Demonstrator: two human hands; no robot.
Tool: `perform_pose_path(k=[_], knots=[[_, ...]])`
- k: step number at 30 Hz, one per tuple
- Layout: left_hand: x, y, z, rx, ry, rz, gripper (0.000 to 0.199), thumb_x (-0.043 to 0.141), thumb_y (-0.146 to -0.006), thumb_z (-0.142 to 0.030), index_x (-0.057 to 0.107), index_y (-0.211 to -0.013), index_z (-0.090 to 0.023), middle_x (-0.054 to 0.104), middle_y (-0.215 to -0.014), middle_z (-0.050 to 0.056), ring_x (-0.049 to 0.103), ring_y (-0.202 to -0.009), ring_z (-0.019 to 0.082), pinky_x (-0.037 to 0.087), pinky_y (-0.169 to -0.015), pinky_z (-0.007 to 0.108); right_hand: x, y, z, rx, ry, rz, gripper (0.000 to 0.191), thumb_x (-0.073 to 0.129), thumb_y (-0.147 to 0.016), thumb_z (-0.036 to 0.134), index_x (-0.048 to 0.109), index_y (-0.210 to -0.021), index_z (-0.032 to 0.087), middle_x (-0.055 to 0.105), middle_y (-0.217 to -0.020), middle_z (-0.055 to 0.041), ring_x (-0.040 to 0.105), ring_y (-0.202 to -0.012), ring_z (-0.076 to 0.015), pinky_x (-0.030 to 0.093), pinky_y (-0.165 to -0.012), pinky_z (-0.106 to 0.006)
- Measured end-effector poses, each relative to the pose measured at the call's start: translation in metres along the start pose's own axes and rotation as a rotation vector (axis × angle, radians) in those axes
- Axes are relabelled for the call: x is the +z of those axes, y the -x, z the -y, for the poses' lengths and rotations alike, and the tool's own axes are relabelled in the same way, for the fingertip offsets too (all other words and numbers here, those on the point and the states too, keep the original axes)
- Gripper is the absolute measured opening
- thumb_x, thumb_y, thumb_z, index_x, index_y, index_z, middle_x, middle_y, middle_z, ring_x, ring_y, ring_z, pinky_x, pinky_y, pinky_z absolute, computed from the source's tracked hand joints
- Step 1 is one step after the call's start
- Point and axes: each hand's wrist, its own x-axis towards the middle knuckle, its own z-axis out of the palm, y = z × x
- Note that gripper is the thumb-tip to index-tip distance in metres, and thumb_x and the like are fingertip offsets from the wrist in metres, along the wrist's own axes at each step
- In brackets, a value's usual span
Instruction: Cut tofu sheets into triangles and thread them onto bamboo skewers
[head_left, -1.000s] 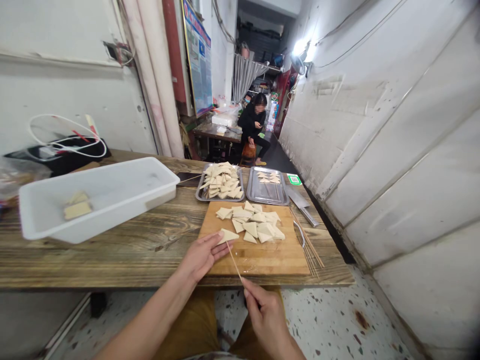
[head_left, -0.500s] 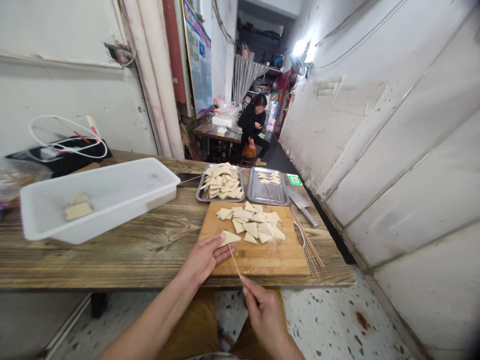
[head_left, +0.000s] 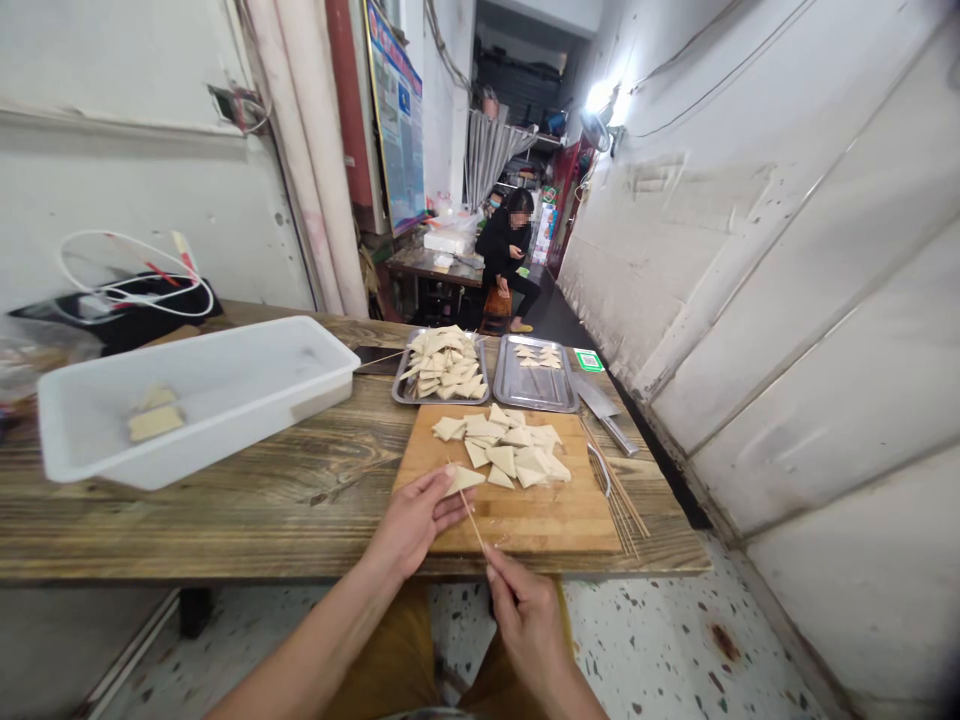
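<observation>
My left hand [head_left: 420,515] holds a pale triangular piece [head_left: 466,480] between thumb and fingers, over the left part of a wooden cutting board [head_left: 540,525]. My right hand [head_left: 523,605] pinches the lower end of a thin wooden skewer [head_left: 474,522] at the board's front edge. The skewer runs through the piece, and its tip shows just above it. Several similar triangles [head_left: 517,450] lie in a loose pile on the board. Behind it, one metal tray [head_left: 397,392] bears a heap of pale pieces and another tray [head_left: 536,392] bears a few skewered ones.
A white plastic tub [head_left: 225,425] with pale pieces inside stands at the left. To the right lie a cleaver [head_left: 600,402], loose skewers [head_left: 619,490] and a green code card [head_left: 589,360]. A person [head_left: 510,250] sits farther back beside a small table [head_left: 435,262].
The skewer has moved up through the triangle, so its tip now shows beyond the far edge. Both hands have shifted only slightly.
</observation>
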Motion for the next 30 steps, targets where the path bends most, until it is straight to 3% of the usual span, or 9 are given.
perform_pose_path(k=[3, 6, 10, 16, 26, 28, 30], knots=[[-0.001, -0.001, 0.001, 0.004, -0.007, -0.003, 0.013, 0.059, -0.079, -0.016, 0.061, -0.090, -0.010, 0.068, -0.091, 0.013, 0.067, -0.082, 0.023, 0.053, -0.082, 0.040, 0.001, 0.002, 0.000, 0.000, 0.015, 0.002, 0.030, 0.045, -0.089, 0.023, 0.067, -0.108, 0.016, 0.071, -0.098, -0.0073, 0.068, -0.087, -0.0184, 0.052, -0.078, -0.024], [-0.001, -0.001, 0.001, -0.016, 0.009, -0.005, 0.009, 0.060, -0.077, -0.016, 0.062, -0.084, -0.009, 0.068, -0.091, 0.013, 0.067, -0.085, 0.023, 0.054, -0.082, 0.039, 0.003, 0.004, -0.001, 0.034, 0.062, -0.012, 0.028, 0.044, -0.089, 0.026, 0.069, -0.099, 0.017, 0.072, -0.081, -0.0053, 0.068, -0.071, -0.0165, 0.052, -0.066, -0.020], [0.000, 0.000, 0.003, -0.039, 0.010, -0.019, 0.008, 0.061, -0.077, -0.015, 0.061, -0.083, -0.009, 0.069, -0.090, 0.014, 0.067, -0.085, 0.024, 0.053, -0.082, 0.039, 0.004, 0.006, -0.001, 0.054, 0.125, 0.000, 0.028, 0.041, -0.091, 0.027, 0.066, -0.083, 0.017, 0.065, -0.065, -0.0020, 0.060, -0.057, -0.0131, 0.045, -0.054, -0.018], [0.002, 0.006, 0.015, -0.082, -0.002, 0.001, 0.009, 0.062, -0.077, -0.017, 0.061, -0.082, -0.010, 0.069, -0.090, 0.015, 0.067, -0.085, 0.024, 0.053, -0.080, 0.037, 0.005, 0.001, -0.002, 0.056, 0.151, -0.007, 0.030, 0.038, -0.092, 0.029, 0.062, -0.079, 0.016, 0.063, -0.065, -0.0026, 0.058, -0.057, -0.0130, 0.041, -0.054, -0.018], [0.012, 0.019, 0.037, -0.125, -0.039, 0.098, 0.014, 0.064, -0.074, -0.023, 0.063, -0.082, -0.011, 0.069, -0.090, 0.015, 0.066, -0.082, 0.021, 0.052, -0.073, 0.031, 0.008, -0.011, -0.010, 0.055, 0.107, -0.073, 0.030, 0.039, -0.091, 0.031, 0.064, -0.083, 0.015, 0.066, -0.071, -0.0046, 0.061, -0.063, -0.0145, 0.046, -0.061, -0.020], [0.009, 0.011, 0.030, -0.064, -0.098, 0.101, 0.019, 0.065, -0.073, -0.028, 0.064, -0.082, -0.012, 0.069, -0.088, 0.013, 0.066, -0.079, 0.020, 0.051, -0.074, 0.031, 0.007, -0.012, -0.011, 0.045, 0.120, -0.087, 0.030, 0.039, -0.092, 0.031, 0.064, -0.083, 0.015, 0.066, -0.070, -0.0044, 0.061, -0.062, -0.0145, 0.045, -0.059, -0.020], [0.003, -0.004, 0.017, 0.127, -0.259, -0.007, 0.025, 0.066, -0.070, -0.034, 0.065, -0.085, -0.014, 0.069, -0.086, 0.010, 0.065, -0.075, 0.019, 0.050, -0.073, 0.031, 0.005, -0.012, -0.011, 0.050, 0.147, -0.097, 0.030, 0.040, -0.091, 0.031, 0.064, -0.081, 0.016, 0.066, -0.068, -0.0040, 0.061, -0.060, -0.0145, 0.044, -0.057, -0.020]])
